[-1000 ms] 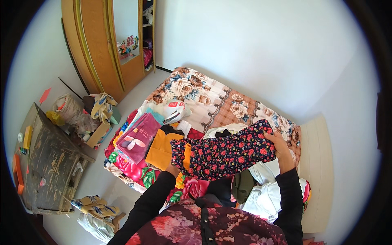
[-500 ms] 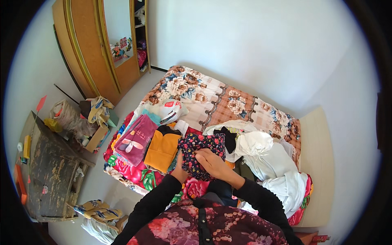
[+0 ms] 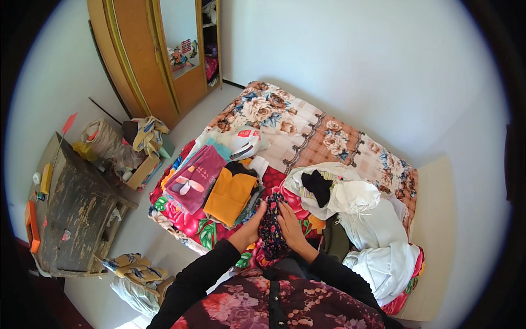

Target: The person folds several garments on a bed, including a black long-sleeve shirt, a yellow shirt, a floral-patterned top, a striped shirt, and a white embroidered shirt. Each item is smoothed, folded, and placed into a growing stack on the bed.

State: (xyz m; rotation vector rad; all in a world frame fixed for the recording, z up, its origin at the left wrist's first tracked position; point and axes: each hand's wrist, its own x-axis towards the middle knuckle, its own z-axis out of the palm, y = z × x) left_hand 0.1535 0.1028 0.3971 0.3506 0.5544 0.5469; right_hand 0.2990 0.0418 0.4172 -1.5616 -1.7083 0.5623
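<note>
While the left hand point(image 3: 250, 229) and right hand point(image 3: 295, 231) flank the floral garment point(image 3: 270, 236) over the bed's point(image 3: 312, 147) near side, the right fingers lie along it, the left mostly hidden; whether they clamp, I cannot tell. Probably light, soft and apt to unfold, it wants holding along both long sides. Farther left lies a yellow garment point(image 3: 230, 193).

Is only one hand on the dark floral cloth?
No, the left hand and right hand touch the dark floral cloth from opposite sides.
</note>
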